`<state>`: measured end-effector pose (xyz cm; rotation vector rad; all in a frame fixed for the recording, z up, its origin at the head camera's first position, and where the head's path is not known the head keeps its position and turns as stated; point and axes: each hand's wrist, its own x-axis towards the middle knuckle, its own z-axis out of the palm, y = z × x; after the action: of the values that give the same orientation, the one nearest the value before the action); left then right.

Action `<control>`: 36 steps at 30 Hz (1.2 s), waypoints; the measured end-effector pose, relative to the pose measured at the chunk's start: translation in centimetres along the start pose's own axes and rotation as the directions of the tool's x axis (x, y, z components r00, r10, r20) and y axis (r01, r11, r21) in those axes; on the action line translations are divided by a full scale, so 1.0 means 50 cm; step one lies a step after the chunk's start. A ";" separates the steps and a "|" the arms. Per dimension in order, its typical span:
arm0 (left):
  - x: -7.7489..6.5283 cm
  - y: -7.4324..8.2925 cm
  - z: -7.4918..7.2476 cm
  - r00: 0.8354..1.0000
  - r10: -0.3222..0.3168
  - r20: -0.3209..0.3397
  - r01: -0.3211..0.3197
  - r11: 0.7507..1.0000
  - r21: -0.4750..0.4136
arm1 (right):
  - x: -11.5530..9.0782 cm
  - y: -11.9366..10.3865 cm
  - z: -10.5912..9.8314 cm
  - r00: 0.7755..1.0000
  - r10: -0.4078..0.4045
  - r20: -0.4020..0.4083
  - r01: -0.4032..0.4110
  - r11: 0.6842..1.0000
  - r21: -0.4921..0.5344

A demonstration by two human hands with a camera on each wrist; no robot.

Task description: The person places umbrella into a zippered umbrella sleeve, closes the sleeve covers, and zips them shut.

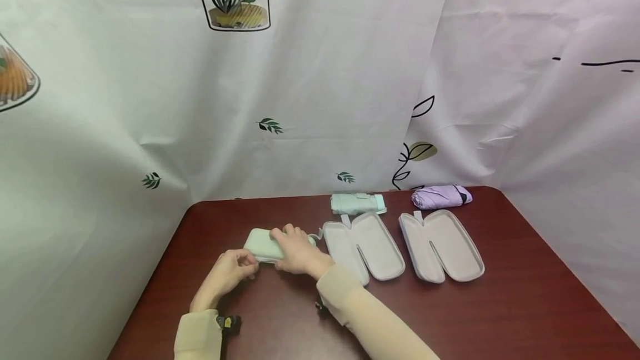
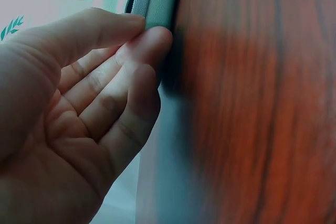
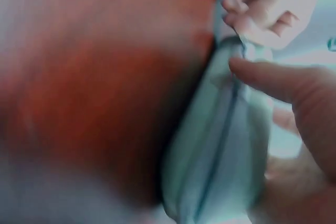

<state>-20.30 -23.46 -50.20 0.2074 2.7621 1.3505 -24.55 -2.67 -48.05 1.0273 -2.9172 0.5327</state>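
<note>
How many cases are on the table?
3. The mint-green zip case is gripped by the right hand and pinched at its near-left corner by the left hand. The middle case lies open to its right; the rightmost case lies open beyond that.

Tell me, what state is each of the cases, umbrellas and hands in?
Green case: lid down, dark gap showing along its zip
Middle case: wide open
Right case: wide open
Green umbrella: folded, lying down
Purple umbrella: folded, lying down
Left hand: pinching the first case's edge
Right hand: holding that same case
</note>
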 end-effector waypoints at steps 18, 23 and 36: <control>0.013 0.011 0.011 0.994 -0.054 -0.096 0.056 0.998 0.013 | -0.006 0.043 -0.058 0.980 -0.069 0.187 0.050 0.993 0.102; 0.004 0.006 0.008 0.995 -0.064 -0.075 0.065 0.998 0.014 | -0.009 0.027 -0.043 0.985 -0.074 0.157 0.056 0.992 0.115; 0.007 0.010 0.013 0.997 0.023 0.072 -0.022 0.999 -0.024 | -0.016 -0.008 -0.014 0.994 0.102 0.045 -0.108 0.981 0.163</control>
<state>-20.52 -22.60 -50.19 0.2814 2.6913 1.3521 -23.75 -2.26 -47.36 0.9100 -3.0151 0.7795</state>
